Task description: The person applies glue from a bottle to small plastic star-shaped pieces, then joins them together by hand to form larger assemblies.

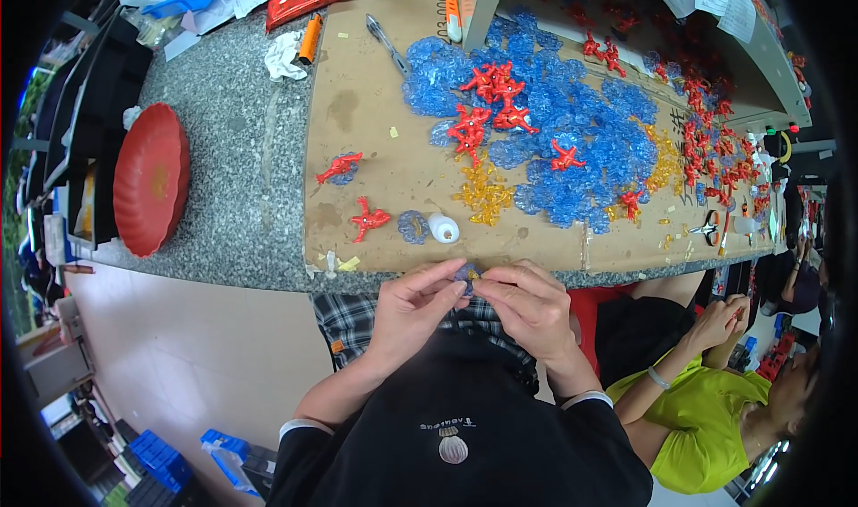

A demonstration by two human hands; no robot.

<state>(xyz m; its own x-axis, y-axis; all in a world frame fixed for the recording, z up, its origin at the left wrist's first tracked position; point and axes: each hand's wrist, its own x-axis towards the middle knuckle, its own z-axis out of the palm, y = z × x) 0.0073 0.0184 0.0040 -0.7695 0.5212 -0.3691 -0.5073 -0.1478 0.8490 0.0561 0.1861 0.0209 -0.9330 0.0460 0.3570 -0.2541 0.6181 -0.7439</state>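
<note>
Just off the table's near edge, my left hand (418,303) pinches a translucent blue plastic piece (465,276). My right hand (529,301) has its fingertips closed on a small yellow piece (475,274) set against the blue one. Fingers cover much of both parts. Beyond my hands, a white bottle (443,228) stands beside a blue ring-like piece (413,227). A red plastic figure (368,219) lies to their left, and another red figure (340,167) rests on a blue piece farther back.
A heap of blue pieces (572,176) with red figures (493,83) and yellow pieces (485,194) covers the cardboard (375,132). Tweezers (387,44), scissors (709,228) and a red dish (152,181) are around. A shelf (760,87) overhangs at right. A co-worker (706,409) sits right of me.
</note>
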